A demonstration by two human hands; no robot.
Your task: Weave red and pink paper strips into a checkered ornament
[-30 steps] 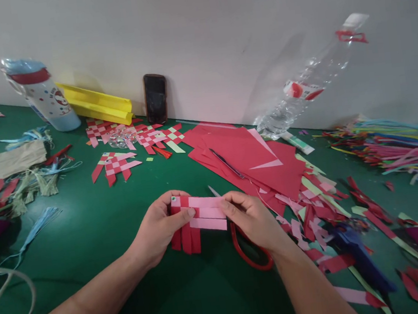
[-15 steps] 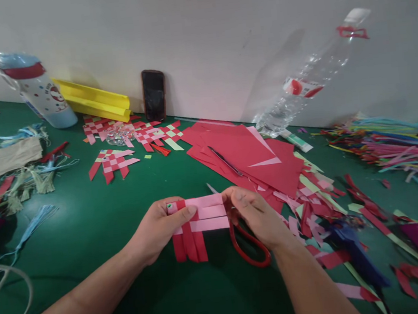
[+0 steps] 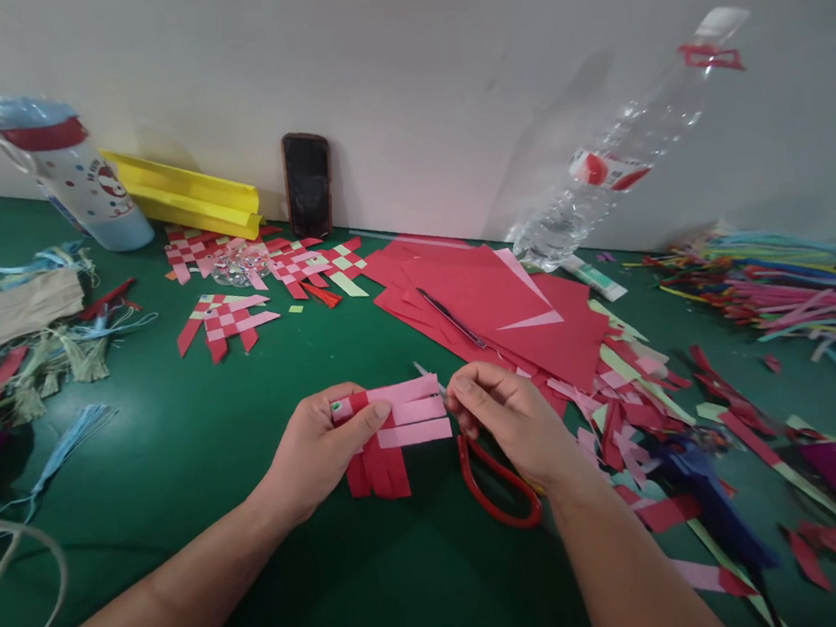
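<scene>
My left hand [image 3: 335, 449] pinches a woven paper piece [image 3: 418, 412] between thumb and fingers. Its pink strips point right with loose ends, and red strips hang down below. A small bead-like eye shows at its left end. My right hand [image 3: 501, 415] is just off the pink strip ends, its thumb and fingers closed together; whatever lies between them, if anything, is hidden. Under that hand, scissors with red handles [image 3: 503, 523] lie on the table, the blade tip showing past the fingers.
Behind are red paper sheets [image 3: 491, 290] with a dark pen-like tool [image 3: 453, 318], finished woven pieces [image 3: 223, 326], a phone [image 3: 308, 185], a yellow tray [image 3: 186, 201] and a flask [image 3: 75, 181]. Right: a plastic bottle [image 3: 613, 165], paper scraps [image 3: 628, 430] and a blue glue gun [image 3: 711, 501]. Tassels [image 3: 71, 444] lie left.
The woven piece has risen slightly and its pink strips now fan apart. My right fingers have come away from the strip ends. The scissors stay in place.
</scene>
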